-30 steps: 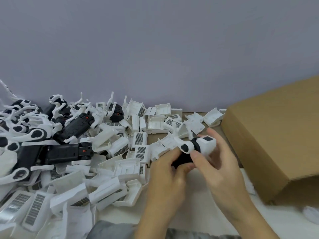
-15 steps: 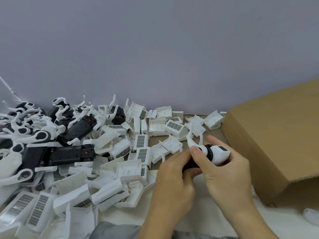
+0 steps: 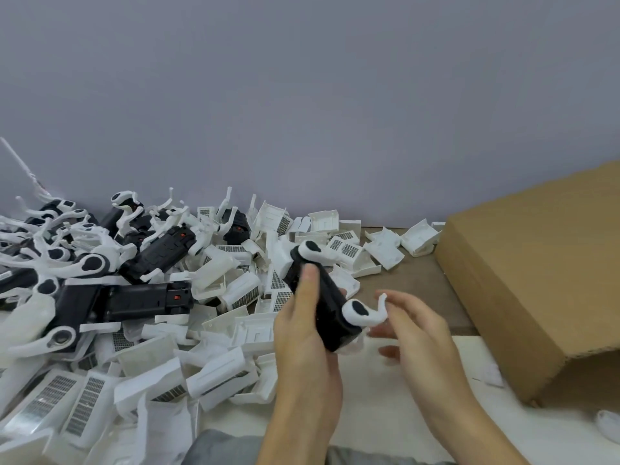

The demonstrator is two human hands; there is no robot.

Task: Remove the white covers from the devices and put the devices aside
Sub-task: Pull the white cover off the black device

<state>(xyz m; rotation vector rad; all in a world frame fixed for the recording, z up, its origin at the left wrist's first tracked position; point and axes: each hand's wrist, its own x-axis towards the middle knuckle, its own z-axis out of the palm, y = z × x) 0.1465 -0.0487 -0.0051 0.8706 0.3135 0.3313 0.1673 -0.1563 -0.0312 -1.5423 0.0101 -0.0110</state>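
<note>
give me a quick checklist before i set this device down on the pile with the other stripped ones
1. Firm hold on the device: ok, the left hand is wrapped round its black body.
2. White cover off: ok as far as shows, the body is bare black; its far side is hidden.
3. White arms at both ends staying on: ok, they match the stripped devices in the pile.
4. Right hand free: ok, its fingers are relaxed beside the lower arm, though blurred.
5. Room on the pile of stripped devices at the left: ok.
6. Cardboard box out of the path: ok, it sits on the other side.
</note>
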